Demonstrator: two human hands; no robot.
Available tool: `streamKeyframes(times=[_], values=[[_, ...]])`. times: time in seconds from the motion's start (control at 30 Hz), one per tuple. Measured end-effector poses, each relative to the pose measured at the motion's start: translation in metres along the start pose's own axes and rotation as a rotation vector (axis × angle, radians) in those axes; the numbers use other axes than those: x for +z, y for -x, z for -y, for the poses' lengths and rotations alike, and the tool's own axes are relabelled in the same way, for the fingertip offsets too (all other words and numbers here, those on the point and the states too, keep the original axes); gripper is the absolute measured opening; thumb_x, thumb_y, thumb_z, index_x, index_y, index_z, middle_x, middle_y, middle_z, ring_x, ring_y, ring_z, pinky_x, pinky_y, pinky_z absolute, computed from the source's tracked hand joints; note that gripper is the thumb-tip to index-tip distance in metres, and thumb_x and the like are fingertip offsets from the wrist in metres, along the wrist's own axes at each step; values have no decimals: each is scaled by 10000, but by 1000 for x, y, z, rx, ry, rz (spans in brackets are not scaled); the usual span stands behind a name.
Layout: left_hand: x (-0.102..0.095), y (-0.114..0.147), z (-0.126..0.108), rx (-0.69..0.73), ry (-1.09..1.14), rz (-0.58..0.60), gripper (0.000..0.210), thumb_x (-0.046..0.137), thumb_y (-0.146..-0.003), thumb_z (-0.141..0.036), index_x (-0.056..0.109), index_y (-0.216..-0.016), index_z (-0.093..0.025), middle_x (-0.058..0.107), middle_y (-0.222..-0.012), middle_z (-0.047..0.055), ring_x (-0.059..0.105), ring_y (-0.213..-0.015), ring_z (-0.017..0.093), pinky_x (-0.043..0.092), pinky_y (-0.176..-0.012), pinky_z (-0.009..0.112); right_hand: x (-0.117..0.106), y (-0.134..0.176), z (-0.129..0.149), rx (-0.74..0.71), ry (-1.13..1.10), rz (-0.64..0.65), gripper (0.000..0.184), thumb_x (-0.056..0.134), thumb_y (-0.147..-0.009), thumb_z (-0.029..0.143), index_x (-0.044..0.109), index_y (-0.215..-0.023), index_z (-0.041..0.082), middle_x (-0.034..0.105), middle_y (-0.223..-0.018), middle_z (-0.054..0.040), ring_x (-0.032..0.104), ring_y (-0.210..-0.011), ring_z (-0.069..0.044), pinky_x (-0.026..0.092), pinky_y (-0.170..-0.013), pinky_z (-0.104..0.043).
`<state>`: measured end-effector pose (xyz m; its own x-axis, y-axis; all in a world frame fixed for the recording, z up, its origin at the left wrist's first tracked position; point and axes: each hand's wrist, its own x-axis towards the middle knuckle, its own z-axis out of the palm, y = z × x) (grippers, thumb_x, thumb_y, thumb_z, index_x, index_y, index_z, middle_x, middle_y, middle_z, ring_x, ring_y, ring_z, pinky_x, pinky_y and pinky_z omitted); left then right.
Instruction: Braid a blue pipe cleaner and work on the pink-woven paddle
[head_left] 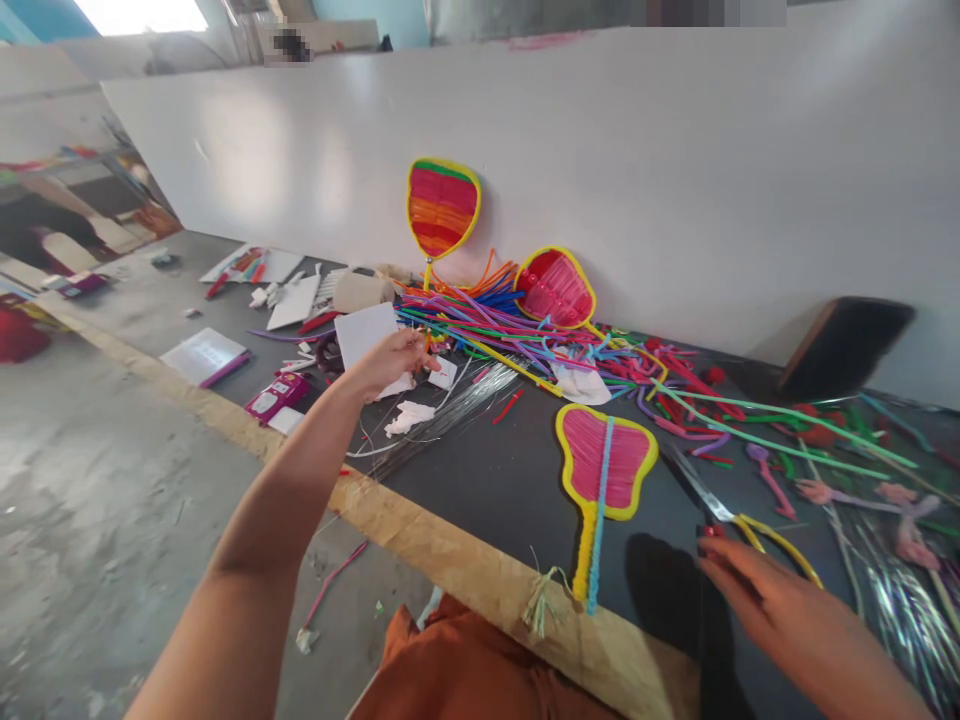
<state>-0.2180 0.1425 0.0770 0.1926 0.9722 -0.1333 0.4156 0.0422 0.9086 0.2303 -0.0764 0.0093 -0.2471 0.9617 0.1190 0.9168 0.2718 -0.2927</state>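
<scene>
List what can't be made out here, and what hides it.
All in the head view:
Left hand: its grip, if any; small, and merging with the clutter behind.
Pink fan: underside, hidden against the table.
Magenta box: print, too small and blurred.
Right hand: touching the scissors or not, since it overlaps them.

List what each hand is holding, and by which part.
Right hand: nothing visibly held, near the yellow-handled scissors. Left hand: cannot tell; fingertips near the pipe cleaners.
</scene>
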Motion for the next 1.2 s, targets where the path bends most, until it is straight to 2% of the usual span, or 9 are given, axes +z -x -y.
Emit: streamKeyframes(times=[0.13, 0.23, 0.33, 0.5, 0.7, 0.8, 0.9, 1.03, 1.2], values=[[-4, 3, -27, -88, 534, 51, 153, 576, -828, -303, 520, -842, -161, 504, -486, -47, 673, -705, 187, 527, -785, 397, 2, -8, 4, -35, 8, -4, 465, 323, -922, 525, 666, -948, 211, 751, -867, -89, 724, -718, -233, 575, -581, -311], [-1, 1, -44, -114, 617, 78, 166, 516, -886, -287, 569, -943, -141, 387, -425, -89, 615, -553, 128, 554, -784, 407, -2, -18, 11, -19, -23, 25, 421, 350, -916, 490, 665, -952, 214, 747, -856, -83, 716, -694, -231, 565, -590, -328], [8, -1, -52, -152, 436, 145, 215, 544, -878, -348, 579, -923, -141, 371, -431, -90, 628, -577, 136, 562, -732, 373, -12, -37, 26, -17, -89, 55, 344, 394, -904, 427, 663, -952, 217, 741, -862, -83, 706, -719, -224, 553, -620, -324], [16, 0, -57, -219, -48, 224, 261, 619, -809, -362, 517, -679, -160, 481, -466, -42, 689, -782, 196, 503, -657, 263, -23, -76, 54, -71, -219, 20, 268, 421, -898, 336, 641, -976, 205, 694, -996, -102, 671, -877, -221, 536, -753, -339], [12, 7, -62, 64, -309, 152, 268, 473, -871, -390, 526, -731, -167, 589, -568, 2, 644, -800, 172, 477, -726, 272, -22, -122, 88, -149, -460, -69, 296, 454, -910, 354, 559, -1136, 195, 635, -1117, -115, 618, -1004, -227, 527, -821, -367], [16, 5, -64, 147, -678, 172, 227, 444, -857, -334, 571, -777, -164, 670, -799, 52, 609, -850, 179, 453, -765, 284, -25, -146, 107, -193, -511, -202, 308, 498, -903, 361, 533, -1172, 214, 591, -1197, -113, 557, -1119, -248, 495, -903, -409], [18, -2, -67, 133, -1013, 214, 173, 468, -797, -239, 580, -692, -161, 659, -800, 72, 592, -829, 205, 418, -743, 291, -22, -165, 117, -295, -497, -231, 278, 525, -891, 339, 557, -1142, 223, 591, -1189, -108, 517, -1163, -267, 479, -929, -453], [19, -4, -72, 129, -1041, 207, 223, 388, -840, -239, 565, -723, -171, 638, -753, 46, 581, -755, 187, 388, -665, 273, -10, -179, 119, -293, -506, -227, 291, 514, -895, 329, 545, -1160, 213, 594, -1168, -117, 524, -1146, -267, 474, -933, -467], [47, 9, -94, 287, -818, 387, 233, 360, -897, -297, 531, -792, -179, 616, -682, -5, 571, -690, 148, 389, -636, 238, -8, -196, 127, -373, -461, -311, 674, 647, -793, 448, 384, -1363, 201, 411, -1415, -148, 320, -1340, -309, 302, -1085, -532]])
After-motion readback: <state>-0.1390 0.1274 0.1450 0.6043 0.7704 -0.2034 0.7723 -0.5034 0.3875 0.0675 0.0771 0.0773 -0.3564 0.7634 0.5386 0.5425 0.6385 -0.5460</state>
